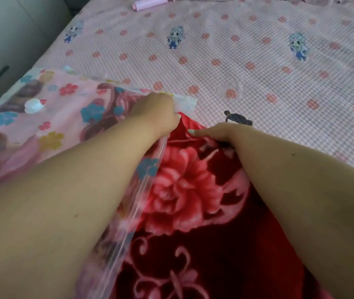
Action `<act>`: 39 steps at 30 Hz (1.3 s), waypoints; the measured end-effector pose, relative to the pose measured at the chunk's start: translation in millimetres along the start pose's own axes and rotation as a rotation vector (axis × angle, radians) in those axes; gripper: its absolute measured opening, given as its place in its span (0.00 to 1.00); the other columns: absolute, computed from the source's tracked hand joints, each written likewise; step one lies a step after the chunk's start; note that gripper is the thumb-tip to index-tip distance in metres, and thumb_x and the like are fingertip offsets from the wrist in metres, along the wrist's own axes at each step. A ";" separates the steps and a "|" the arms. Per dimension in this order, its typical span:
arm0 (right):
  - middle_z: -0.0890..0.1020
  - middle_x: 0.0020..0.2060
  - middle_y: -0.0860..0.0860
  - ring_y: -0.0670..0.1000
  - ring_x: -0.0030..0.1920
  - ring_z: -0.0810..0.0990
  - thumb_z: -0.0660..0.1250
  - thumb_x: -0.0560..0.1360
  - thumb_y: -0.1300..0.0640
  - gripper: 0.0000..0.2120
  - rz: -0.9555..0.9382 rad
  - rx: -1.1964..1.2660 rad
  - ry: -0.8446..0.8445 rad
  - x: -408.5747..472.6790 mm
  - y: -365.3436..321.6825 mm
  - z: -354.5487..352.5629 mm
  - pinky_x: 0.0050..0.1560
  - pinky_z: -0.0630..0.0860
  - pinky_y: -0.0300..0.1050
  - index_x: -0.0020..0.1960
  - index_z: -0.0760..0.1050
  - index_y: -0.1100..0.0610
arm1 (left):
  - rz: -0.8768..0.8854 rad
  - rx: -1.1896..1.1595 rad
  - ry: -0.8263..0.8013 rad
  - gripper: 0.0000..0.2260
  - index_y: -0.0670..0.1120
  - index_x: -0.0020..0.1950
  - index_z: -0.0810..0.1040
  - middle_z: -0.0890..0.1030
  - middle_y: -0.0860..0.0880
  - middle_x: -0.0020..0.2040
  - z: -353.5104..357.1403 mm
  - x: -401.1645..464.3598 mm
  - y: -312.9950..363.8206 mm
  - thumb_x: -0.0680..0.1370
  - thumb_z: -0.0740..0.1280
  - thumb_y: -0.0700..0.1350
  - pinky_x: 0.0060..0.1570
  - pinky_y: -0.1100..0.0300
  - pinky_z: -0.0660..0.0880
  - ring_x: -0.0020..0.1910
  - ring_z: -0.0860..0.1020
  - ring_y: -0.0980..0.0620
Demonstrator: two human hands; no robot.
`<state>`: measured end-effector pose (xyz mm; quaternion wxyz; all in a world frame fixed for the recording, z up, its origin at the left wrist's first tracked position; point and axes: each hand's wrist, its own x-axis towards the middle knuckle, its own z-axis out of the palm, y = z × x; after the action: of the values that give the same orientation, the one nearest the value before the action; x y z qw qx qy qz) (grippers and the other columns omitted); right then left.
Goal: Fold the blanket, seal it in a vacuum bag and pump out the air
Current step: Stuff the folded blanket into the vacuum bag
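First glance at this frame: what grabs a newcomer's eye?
The red blanket with its big pink flower, filling the bottom centre. Both forearms run up across it: the left hand grips the open edge of the flower-printed vacuum bag at centre left, and the right hand rests on the blanket's far corner. Behind lies a pink checked bedspread, with a pink pump at the top edge.
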<state>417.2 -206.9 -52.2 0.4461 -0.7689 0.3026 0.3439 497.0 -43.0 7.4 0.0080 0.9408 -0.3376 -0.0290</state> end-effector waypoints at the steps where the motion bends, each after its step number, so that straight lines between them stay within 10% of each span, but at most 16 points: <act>1: 0.84 0.37 0.51 0.50 0.31 0.72 0.69 0.52 0.24 0.27 0.012 0.000 -0.039 4.5 -0.2 0.6 0.32 0.69 0.37 0.30 0.84 0.48 | 0.008 -0.024 0.000 0.12 0.48 0.38 0.69 0.80 0.41 0.49 4.5 5.9 -1.5 0.77 0.64 0.52 0.41 0.57 0.65 0.50 0.78 0.39; 4: 0.78 0.58 0.65 0.50 0.28 0.71 0.67 0.53 0.23 0.28 0.075 -0.047 -0.149 14.3 -0.2 -1.3 0.31 0.69 0.37 0.33 0.85 0.46 | 0.023 -0.103 -0.028 0.13 0.46 0.34 0.68 0.75 0.49 0.37 16.1 19.4 -6.1 0.77 0.61 0.50 0.34 0.60 0.63 0.38 0.73 0.46; 9: 0.83 0.41 0.57 0.55 0.39 0.78 0.76 0.53 0.34 0.23 0.035 0.089 -0.216 22.7 11.1 -1.6 0.48 0.76 0.48 0.36 0.86 0.53 | 0.031 -0.258 -0.031 0.12 0.49 0.32 0.67 0.73 0.53 0.32 27.2 23.8 -12.1 0.76 0.60 0.48 0.29 0.61 0.61 0.31 0.71 0.54; 14: 0.86 0.40 0.53 0.50 0.37 0.84 0.79 0.62 0.59 0.17 -0.262 0.277 -0.047 17.2 16.8 10.3 0.41 0.82 0.45 0.51 0.82 0.56 | 0.014 -0.478 -0.073 0.15 0.50 0.31 0.67 0.74 0.53 0.31 21.1 16.4 -12.0 0.78 0.62 0.46 0.29 0.61 0.64 0.31 0.74 0.51; 20: 0.85 0.42 0.58 0.56 0.41 0.84 0.78 0.61 0.66 0.19 -0.394 0.432 0.312 -10.4 -7.2 29.4 0.46 0.82 0.53 0.51 0.82 0.58 | 0.049 -0.970 -0.119 0.16 0.29 0.58 0.72 0.74 0.41 0.62 -7.5 -2.2 -5.4 0.81 0.63 0.43 0.57 0.54 0.69 0.59 0.72 0.51; 23: 0.85 0.33 0.51 0.47 0.33 0.82 0.77 0.61 0.69 0.14 -0.544 0.526 0.312 -23.9 -43.6 34.9 0.38 0.80 0.42 0.43 0.81 0.58 | 0.022 -1.160 -0.139 0.09 0.38 0.48 0.79 0.72 0.54 0.54 -25.6 -4.9 -11.9 0.81 0.63 0.42 0.44 0.68 0.72 0.42 0.76 0.66; 24: 0.83 0.29 0.46 0.43 0.29 0.80 0.77 0.62 0.70 0.13 -0.592 0.541 0.314 -27.8 -53.5 36.5 0.33 0.76 0.36 0.41 0.80 0.57 | 0.014 -1.224 -0.125 0.10 0.43 0.39 0.76 0.64 0.57 0.31 -30.5 -2.8 -15.6 0.81 0.63 0.41 0.36 0.71 0.69 0.33 0.72 0.68; 34: 0.81 0.37 0.46 0.39 0.34 0.77 0.78 0.64 0.65 0.16 -0.660 0.312 0.406 -35.3 -57.5 51.3 0.34 0.70 0.26 0.49 0.80 0.57 | 0.013 -1.442 -0.208 0.15 0.46 0.33 0.73 0.71 0.55 0.27 -50.4 -11.3 -30.3 0.80 0.63 0.40 0.29 0.67 0.67 0.25 0.67 0.60; 39: 0.80 0.40 0.52 0.55 0.45 0.78 0.77 0.66 0.55 0.13 -0.666 -0.058 0.563 -29.5 -49.3 65.4 0.41 0.67 0.45 0.46 0.77 0.55 | 0.021 -1.302 -0.183 0.13 0.44 0.35 0.69 0.67 0.53 0.28 -56.4 -18.9 -28.2 0.80 0.63 0.39 0.29 0.68 0.64 0.26 0.64 0.61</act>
<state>421.2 -123.1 -29.0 0.4111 -0.9004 0.1381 -0.0334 503.8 -9.4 63.6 0.5473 0.7339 -0.2596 -0.3073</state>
